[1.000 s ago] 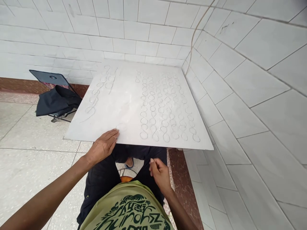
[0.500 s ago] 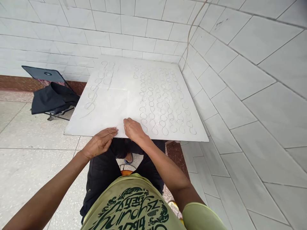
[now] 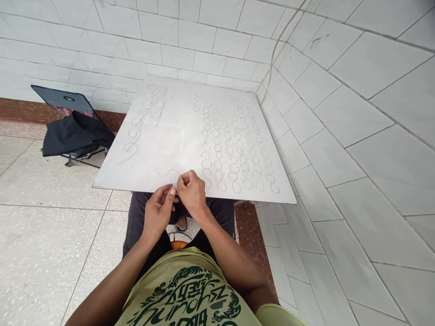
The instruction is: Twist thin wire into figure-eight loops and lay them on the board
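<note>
A thin dark strand (image 3: 173,170), too fine to tell its kind, curves above the near part of the white board (image 3: 146,167). My right hand (image 3: 192,192) is closed in a pinch at the strand's right end. Close beside it, just over the board's near edge, my left hand (image 3: 159,208) is closed too, thumb against fingers; what it pinches is too small to make out. Rows of looping thin lines (image 3: 234,149) cover the board's right side, and looser wavy lines (image 3: 136,131) run down its left side.
A folding chair (image 3: 73,97) with a dark cloth (image 3: 74,136) on it stands to the left. White tiled walls (image 3: 190,27) border the board's back and right, with a cable (image 3: 277,45) down the corner. My legs are under the near edge.
My left hand has gone from lying flat on the board's edge to a pinch beside my right hand. My right hand has shifted slightly right, and the curved strand now shows near its fingertips.
</note>
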`<state>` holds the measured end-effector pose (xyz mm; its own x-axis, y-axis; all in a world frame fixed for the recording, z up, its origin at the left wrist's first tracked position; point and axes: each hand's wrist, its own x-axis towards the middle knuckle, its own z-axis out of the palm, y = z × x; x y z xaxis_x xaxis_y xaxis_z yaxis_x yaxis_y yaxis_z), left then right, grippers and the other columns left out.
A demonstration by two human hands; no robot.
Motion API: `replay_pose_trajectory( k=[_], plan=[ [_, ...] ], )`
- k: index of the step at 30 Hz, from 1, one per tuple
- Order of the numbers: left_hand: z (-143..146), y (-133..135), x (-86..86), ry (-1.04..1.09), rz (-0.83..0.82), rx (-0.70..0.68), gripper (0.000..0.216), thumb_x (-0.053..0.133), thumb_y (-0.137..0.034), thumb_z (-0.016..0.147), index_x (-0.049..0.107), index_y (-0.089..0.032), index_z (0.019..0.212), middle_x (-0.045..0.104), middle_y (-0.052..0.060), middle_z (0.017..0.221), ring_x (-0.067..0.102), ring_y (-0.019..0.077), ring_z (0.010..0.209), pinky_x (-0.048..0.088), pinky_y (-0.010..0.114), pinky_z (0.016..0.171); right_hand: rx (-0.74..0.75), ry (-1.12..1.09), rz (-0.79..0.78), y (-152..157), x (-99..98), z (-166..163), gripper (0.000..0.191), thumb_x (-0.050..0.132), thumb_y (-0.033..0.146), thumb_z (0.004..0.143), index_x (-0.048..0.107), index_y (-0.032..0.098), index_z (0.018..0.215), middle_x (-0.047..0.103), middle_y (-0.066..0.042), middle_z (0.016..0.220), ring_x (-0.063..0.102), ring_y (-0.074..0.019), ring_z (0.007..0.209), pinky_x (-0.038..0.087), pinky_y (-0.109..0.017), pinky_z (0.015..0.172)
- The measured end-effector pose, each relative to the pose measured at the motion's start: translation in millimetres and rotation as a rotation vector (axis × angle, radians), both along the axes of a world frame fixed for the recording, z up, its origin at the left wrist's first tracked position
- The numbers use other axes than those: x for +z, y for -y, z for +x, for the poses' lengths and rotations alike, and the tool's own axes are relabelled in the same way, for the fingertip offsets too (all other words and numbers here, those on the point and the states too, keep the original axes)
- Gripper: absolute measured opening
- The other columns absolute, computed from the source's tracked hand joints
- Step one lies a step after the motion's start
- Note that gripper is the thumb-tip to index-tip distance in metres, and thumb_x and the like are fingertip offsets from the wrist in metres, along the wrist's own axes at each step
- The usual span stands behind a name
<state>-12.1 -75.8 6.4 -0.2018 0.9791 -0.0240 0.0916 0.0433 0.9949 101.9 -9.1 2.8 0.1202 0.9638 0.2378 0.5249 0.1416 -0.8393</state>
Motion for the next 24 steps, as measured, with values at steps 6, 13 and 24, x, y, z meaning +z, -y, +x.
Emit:
replay_pose_trajectory(
  k=[6, 13, 24],
  plan=[
    [-8, -9, -2.8, 0.031, 0.024, 0.016, 0.036, 0.064, -0.049, 0.097, 0.077, -0.017, 0.105, 0.074, 0.003, 0.082, 0.063, 0.0139, 0.062, 0.054, 0.028, 0.063, 0.097, 0.015, -0.042, 17, -0.7, 1, 0.012, 0.057, 0.029, 0.096, 0.061, 0.022, 0.087, 0.071, -0.001, 0.079, 0.067, -0.0181, 0.072, 0.048, -0.029, 0.069],
    [-17, -7, -11.9, 0.096, -0.035, -0.036, 0.051, 0.069, -0.052, 0.093, 0.072, -0.014, 0.127, 0.071, 0.003, 0.084, 0.068, 0.0156, 0.065, 0.059, 0.030, 0.063, 0.187, -0.036, 0.063, 25, -17.9, 10, 0.024, 0.046, 0.029, 0.103, 0.068, 0.021, 0.102, 0.073, -0.005, 0.092, 0.067, -0.0182, 0.083, 0.051, -0.030, 0.079],
    [-18, -7, -17.6, 0.103, -0.042, 0.032, 0.059, 0.075, -0.051, 0.088, 0.069, -0.016, 0.136, 0.072, 0.002, 0.083, 0.067, 0.0147, 0.062, 0.061, 0.030, 0.058, 0.132, -0.179, 0.042, 40, -36.6, 6, 0.027, 0.053, 0.035, 0.099, 0.074, 0.020, 0.111, 0.074, -0.003, 0.085, 0.066, -0.0163, 0.071, 0.056, -0.029, 0.073]
  ],
)
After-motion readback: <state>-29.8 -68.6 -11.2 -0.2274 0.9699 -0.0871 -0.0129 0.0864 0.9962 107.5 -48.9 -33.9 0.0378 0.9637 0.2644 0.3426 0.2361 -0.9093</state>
